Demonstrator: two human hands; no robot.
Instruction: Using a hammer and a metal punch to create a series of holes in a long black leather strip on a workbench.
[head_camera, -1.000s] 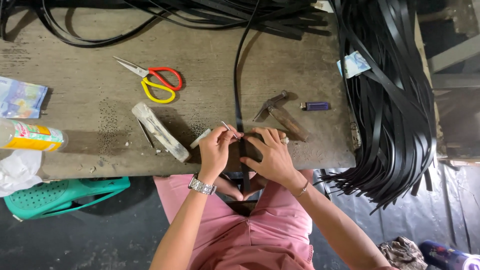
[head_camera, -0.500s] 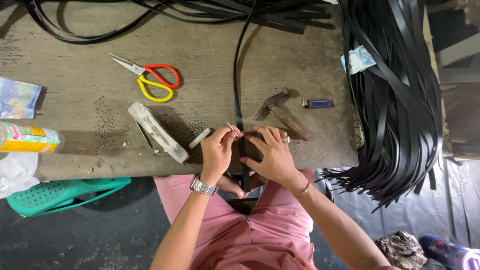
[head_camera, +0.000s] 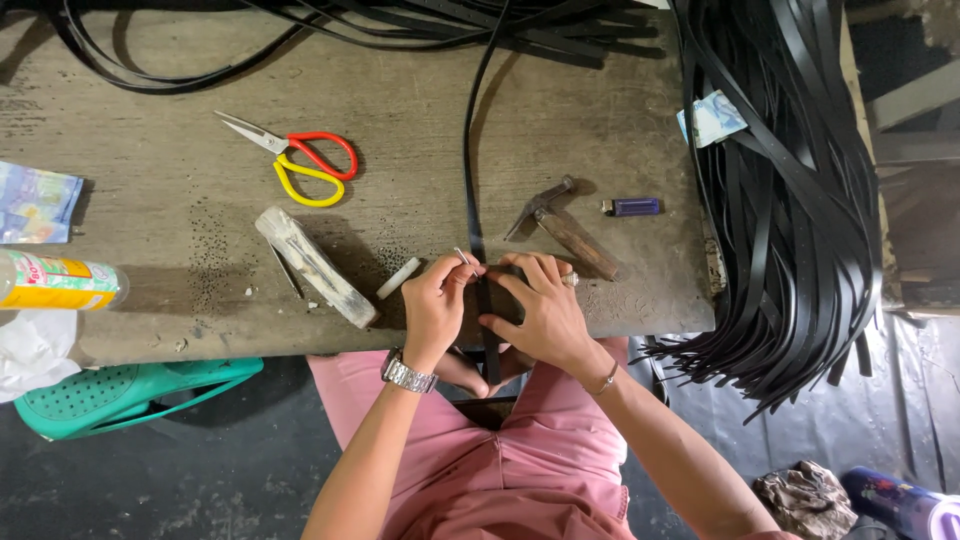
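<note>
I am working at the near edge of the bench (head_camera: 200, 200). My left hand (head_camera: 436, 305) is pinching a small metal pin (head_camera: 462, 256) between thumb and fingertips, grip clenched on it, with the pin's tip standing just above the black strap (head_camera: 470, 150). My right hand (head_camera: 545, 310) is lying flat, fingers spread, pressing the strap down against the bench; its grip is not closed around anything. The strap is running from the far edge straight toward me, passing between my hands and dropping over the near edge.

A hammer (head_camera: 562, 226) is lying just beyond my right hand, and a purple lighter (head_camera: 632, 207) is sitting near its head. A wooden block (head_camera: 313, 266) is lying to the left of my left hand, with a white stick (head_camera: 398, 278) between them. Red and yellow scissors (head_camera: 300, 160) are resting farther out. A bundle of black straps (head_camera: 790, 200) is hanging over the bench's right end.
</note>
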